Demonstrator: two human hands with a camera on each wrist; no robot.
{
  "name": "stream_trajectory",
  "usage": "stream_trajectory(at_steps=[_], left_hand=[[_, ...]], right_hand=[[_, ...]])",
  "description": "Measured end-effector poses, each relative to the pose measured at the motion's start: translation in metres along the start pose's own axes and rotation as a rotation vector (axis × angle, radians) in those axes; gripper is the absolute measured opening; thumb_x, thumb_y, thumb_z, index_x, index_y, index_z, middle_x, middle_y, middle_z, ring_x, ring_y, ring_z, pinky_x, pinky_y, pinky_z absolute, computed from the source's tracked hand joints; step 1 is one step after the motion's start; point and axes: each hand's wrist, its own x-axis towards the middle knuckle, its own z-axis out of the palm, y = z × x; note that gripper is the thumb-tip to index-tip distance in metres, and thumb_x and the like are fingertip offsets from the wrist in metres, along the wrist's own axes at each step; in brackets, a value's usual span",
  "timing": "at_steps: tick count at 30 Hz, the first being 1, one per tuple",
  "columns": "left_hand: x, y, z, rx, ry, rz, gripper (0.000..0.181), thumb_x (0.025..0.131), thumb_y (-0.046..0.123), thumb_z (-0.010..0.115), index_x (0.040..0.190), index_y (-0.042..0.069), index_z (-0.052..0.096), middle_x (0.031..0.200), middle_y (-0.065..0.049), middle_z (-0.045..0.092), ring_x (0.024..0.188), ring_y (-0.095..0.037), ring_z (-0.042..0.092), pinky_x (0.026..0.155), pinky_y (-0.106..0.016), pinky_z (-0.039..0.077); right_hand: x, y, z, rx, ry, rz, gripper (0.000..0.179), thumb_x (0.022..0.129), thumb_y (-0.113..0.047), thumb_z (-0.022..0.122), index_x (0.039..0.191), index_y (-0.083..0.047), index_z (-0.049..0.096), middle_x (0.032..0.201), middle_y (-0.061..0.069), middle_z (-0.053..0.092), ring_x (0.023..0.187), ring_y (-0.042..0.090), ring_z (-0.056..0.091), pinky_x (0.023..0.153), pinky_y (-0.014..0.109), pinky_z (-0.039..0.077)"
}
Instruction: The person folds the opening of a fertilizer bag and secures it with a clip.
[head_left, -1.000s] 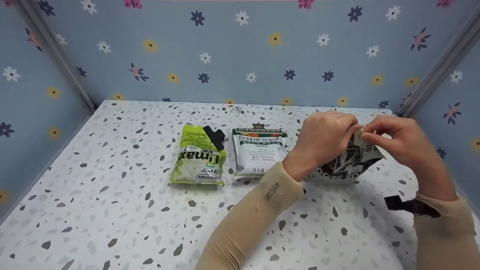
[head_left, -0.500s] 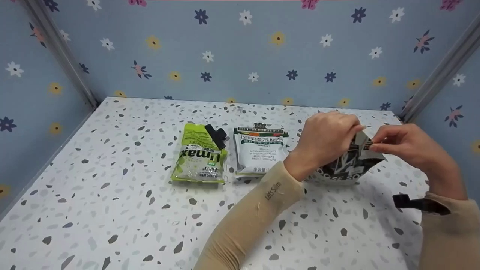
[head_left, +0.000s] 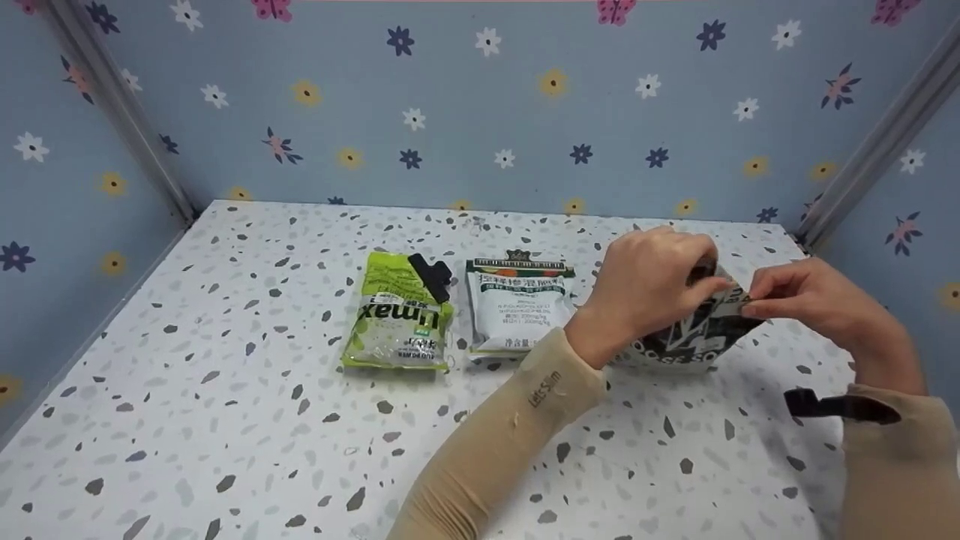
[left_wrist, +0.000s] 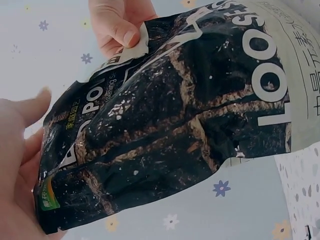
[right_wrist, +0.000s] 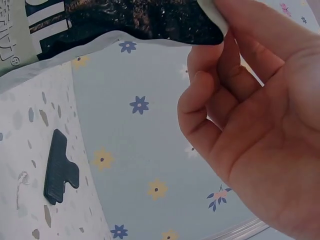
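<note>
A dark potting soil bag (head_left: 694, 337), printed with large white letters, stands near the right end of the table. In the left wrist view the soil bag (left_wrist: 160, 115) slants across the frame, a pale strip folding along its far edge. My left hand (head_left: 649, 274) holds the bag's upper end, fingers curled behind it; the thumb (left_wrist: 37, 107) stands a little off the surface. My right hand (head_left: 817, 304) pinches the bag's other upper corner between thumb and forefinger, also seen with the right hand (right_wrist: 260, 115) in its own wrist view.
A black bag clip (right_wrist: 62, 170) lies loose on the speckled table. To the left are a green bag (head_left: 397, 315) with a black clip (head_left: 430, 277) on its corner and a white bag (head_left: 519, 307) with a clip at its top. Flower-patterned walls (head_left: 480, 97) enclose the table.
My right hand has moved right and slightly down along the soil bag's top edge, pinching nearer the corner. My left thumb has lifted and straightened; the left hand otherwise stays in place.
</note>
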Motion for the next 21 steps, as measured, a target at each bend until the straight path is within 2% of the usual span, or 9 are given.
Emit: stream_trajectory(at_steps=[5, 10, 12, 14, 16, 17, 21], left_hand=[[-0.002, -0.001, 0.003, -0.006, 0.046, 0.006, 0.019, 0.095, 0.038, 0.069, 0.100, 0.021, 0.074, 0.086, 0.012, 0.069, 0.072, -0.003, 0.056, 0.067, -0.018, 0.043], [-0.002, -0.002, 0.005, -0.017, 0.065, 0.001, 0.019, 0.094, 0.038, 0.070, 0.099, 0.020, 0.074, 0.085, 0.011, 0.069, 0.071, -0.002, 0.056, 0.066, -0.018, 0.042], [-0.001, -0.002, 0.005, -0.018, 0.064, 0.000, 0.019, 0.094, 0.038, 0.069, 0.100, 0.020, 0.074, 0.086, 0.011, 0.069, 0.071, -0.002, 0.056, 0.067, -0.018, 0.042], [-0.001, -0.002, 0.005, -0.017, 0.063, 0.003, 0.019, 0.094, 0.038, 0.069, 0.100, 0.020, 0.074, 0.086, 0.011, 0.069, 0.072, -0.002, 0.056, 0.067, -0.018, 0.042], [-0.001, -0.002, 0.005, -0.017, 0.065, 0.010, 0.019, 0.094, 0.037, 0.069, 0.101, 0.020, 0.073, 0.087, 0.011, 0.069, 0.073, -0.002, 0.056, 0.067, -0.018, 0.042], [-0.001, -0.002, 0.005, -0.016, 0.068, 0.014, 0.019, 0.095, 0.038, 0.069, 0.101, 0.020, 0.073, 0.087, 0.011, 0.070, 0.073, -0.002, 0.057, 0.067, -0.018, 0.042], [-0.001, -0.002, 0.005, -0.011, 0.069, 0.018, 0.019, 0.095, 0.038, 0.069, 0.101, 0.020, 0.072, 0.087, 0.012, 0.069, 0.072, -0.003, 0.056, 0.066, -0.017, 0.042]], right_hand=[[0.001, 0.004, -0.001, 0.074, -0.033, 0.003, 0.011, 0.091, 0.013, 0.062, 0.086, 0.005, 0.068, 0.084, 0.008, 0.063, 0.072, 0.017, 0.057, 0.068, 0.030, 0.051], [0.001, 0.016, -0.004, 0.243, -0.063, -0.057, 0.018, 0.095, 0.015, 0.054, 0.098, 0.005, 0.069, 0.095, 0.004, 0.065, 0.081, 0.015, 0.060, 0.075, 0.028, 0.051], [0.001, 0.022, -0.005, 0.308, -0.033, -0.054, 0.023, 0.099, 0.010, 0.048, 0.104, 0.004, 0.069, 0.100, 0.002, 0.067, 0.088, 0.014, 0.061, 0.081, 0.026, 0.051], [0.001, 0.027, -0.005, 0.326, 0.044, -0.022, 0.025, 0.103, 0.004, 0.045, 0.109, 0.003, 0.070, 0.102, 0.002, 0.068, 0.092, 0.014, 0.062, 0.085, 0.025, 0.050], [0.003, 0.032, -0.005, 0.275, 0.152, 0.036, 0.024, 0.105, -0.005, 0.047, 0.112, 0.002, 0.069, 0.101, 0.000, 0.069, 0.093, 0.013, 0.063, 0.085, 0.023, 0.050], [0.005, 0.035, -0.004, 0.209, 0.211, 0.074, 0.024, 0.106, -0.010, 0.049, 0.113, 0.001, 0.069, 0.099, -0.002, 0.069, 0.091, 0.012, 0.063, 0.082, 0.022, 0.051], [0.014, 0.049, 0.003, -0.138, 0.411, 0.260, 0.032, 0.104, -0.027, 0.055, 0.118, -0.001, 0.067, 0.100, -0.002, 0.069, 0.089, 0.012, 0.062, 0.074, 0.021, 0.048]])
